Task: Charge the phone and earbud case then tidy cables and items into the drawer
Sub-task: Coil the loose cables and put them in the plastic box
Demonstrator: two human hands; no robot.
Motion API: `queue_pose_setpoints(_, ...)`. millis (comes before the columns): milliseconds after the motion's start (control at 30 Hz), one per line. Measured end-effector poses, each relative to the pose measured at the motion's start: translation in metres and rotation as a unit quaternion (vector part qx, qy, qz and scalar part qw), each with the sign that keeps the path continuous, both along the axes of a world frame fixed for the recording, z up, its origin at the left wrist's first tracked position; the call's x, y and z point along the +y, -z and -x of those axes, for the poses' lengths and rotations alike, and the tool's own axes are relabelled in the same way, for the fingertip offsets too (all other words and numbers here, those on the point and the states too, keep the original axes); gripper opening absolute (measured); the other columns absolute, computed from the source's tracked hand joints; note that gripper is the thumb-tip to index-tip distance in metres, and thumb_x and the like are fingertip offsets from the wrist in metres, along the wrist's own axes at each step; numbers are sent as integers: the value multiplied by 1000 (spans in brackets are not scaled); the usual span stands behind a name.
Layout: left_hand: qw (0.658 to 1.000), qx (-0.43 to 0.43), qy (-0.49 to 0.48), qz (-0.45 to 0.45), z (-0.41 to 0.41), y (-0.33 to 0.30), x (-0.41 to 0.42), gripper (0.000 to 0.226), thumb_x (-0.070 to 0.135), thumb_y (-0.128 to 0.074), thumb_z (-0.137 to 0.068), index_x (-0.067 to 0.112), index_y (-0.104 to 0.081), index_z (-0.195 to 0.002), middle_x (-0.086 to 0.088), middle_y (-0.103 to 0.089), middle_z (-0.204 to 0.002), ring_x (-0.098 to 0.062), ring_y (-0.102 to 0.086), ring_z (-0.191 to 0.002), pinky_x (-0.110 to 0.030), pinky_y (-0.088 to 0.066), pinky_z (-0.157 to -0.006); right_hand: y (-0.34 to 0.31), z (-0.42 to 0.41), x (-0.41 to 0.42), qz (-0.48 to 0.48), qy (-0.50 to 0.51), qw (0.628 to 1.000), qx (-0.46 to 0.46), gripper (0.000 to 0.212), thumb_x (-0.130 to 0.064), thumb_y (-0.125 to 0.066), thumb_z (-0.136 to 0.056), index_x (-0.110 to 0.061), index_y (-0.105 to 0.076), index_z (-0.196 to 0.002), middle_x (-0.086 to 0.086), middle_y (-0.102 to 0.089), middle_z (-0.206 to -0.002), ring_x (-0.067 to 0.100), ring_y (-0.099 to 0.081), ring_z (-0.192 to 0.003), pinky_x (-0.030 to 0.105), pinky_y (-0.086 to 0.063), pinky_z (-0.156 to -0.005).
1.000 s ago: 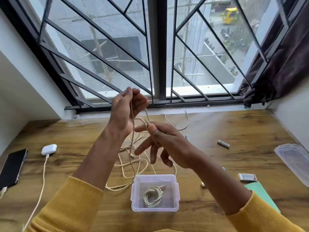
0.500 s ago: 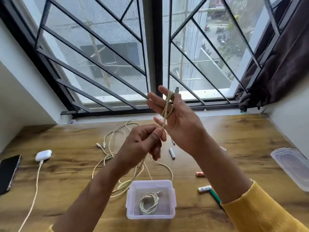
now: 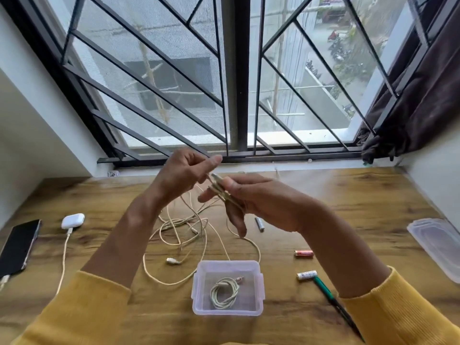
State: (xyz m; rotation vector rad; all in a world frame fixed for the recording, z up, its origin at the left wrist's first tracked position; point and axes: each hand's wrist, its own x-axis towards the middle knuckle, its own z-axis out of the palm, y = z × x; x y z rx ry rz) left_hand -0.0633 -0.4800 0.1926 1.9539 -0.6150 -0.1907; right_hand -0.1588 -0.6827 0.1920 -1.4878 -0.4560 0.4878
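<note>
- Cable (image 3: pixel 199 221) hangs in loose loops above the table (image 3: pixel 348 195), just behind the clear box (image 3: pixel 227 288); we judge we are coiling it for storing beside the coil already inside.
- Our right hand (image 3: pixel 258 200) holds folded strands, fingers (image 3: pixel 236 220) partly curled; our left hand (image 3: pixel 180 174) pinches the running end.
- Phone (image 3: pixel 18 246) and earbud case (image 3: pixel 73 220) lie far left of the box, plugged in.
</note>
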Motion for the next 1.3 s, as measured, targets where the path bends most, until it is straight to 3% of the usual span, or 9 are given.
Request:
queue_pose_setpoints(200,985,-130,-26,-110,9,-6,-5,28,34,-71,-101,23,-80,-77,3,-54,-53,-10,-46,-48,-36,-43,-49,15,-6,11,76,155,984,43,43,-32,-36,-115,-2,-60,-133,26,-77,-102,35,-75,-84,38,-57,-87)
queue_pose_setpoints(433,994,-14,-63,92,37,12,-21,14,9,-69,-102,12,-81,-110,-9,-75,-75,-20,-67,-58,-34,-59,-58,19,-17,12,-38,361,932,-1,35,-33,-36,-115,-21,-66,-127,5,-79,-114,17,-75,-109,19,-54,-86)
queue_pose_setpoints(533,985,47,-41,162,51,26,-30,14,14,-67,-101,12,-81,-104,-10,-72,-71,-20,-63,-56,-31,-57,-56,17,-24,12,-165,353,920,22,39,-32,-30,-115,-21,-57,-142,7,-75,-127,17,-70,-122,35,-46,-109)
queue_pose_setpoints(633,980,98,3,171,56,44,-32,24,26,-66,-96,8,-81,-100,-8,-69,-68,-19,-61,-54,-28,-55,-55,2,-22,11,-296,279,912,59,51,-37,-21,-115,-14,-45,-154,14,-71,-133,22,-68,-126,36,-46,-101)
queue_pose_setpoints(733,983,104,9,152,48,60,-27,38,45,-67,-100,13,-81,-85,-2,-61,-63,-15,-57,-53,-27,-52,-55,-4,-19,6,-338,222,913,51,55,-37,-17,-116,-7,-50,-148,10,-79,-98,24,-76,-102,39,-48,-102)
queue_pose_setpoints(900,989,98,-3,110,32,51,-12,62,62,-54,-102,18,-54,-58,1,-45,-53,-16,-41,-48,-29,-45,-51,-6,-12,-5,-251,85,964,7,56,-32,-18,-116,0,-59,-137,-2,-46,-51,15,-52,-51,66,-24,-124)
queue_pose_setpoints(967,991,97,-18,91,21,38,-5,76,60,-50,-106,-1,-53,-60,0,-45,-50,-16,-39,-43,-28,-41,-49,-8,-8,-6,-194,23,981,14,55,-30,-25,-115,9,-57,-136,-1,-43,-49,13,-48,-46,49,-60,-85)
queue_pose_setpoints(1033,997,51,-6,56,9,22,2,77,60,-57,-99,-9,-57,-63,1,-50,-48,-13,-40,-39,-23,-38,-43,-6,-5,-3,-123,-16,992,33,53,-27,-30,-114,14,-54,-136,3,-46,-53,11,-48,-45,27,-54,-54)
queue_pose_setpoints(1300,983,-125,-35,-129,4,-20,6,33,39,-76,-97,22,-77,-68,8,-54,-47,-4,-42,-42,-24,-36,-48,10,-3,7,95,122,987,37,47,-32,-34,-115,3,-61,-130,28,-74,-83,38,-73,-72,26,-56,-74)
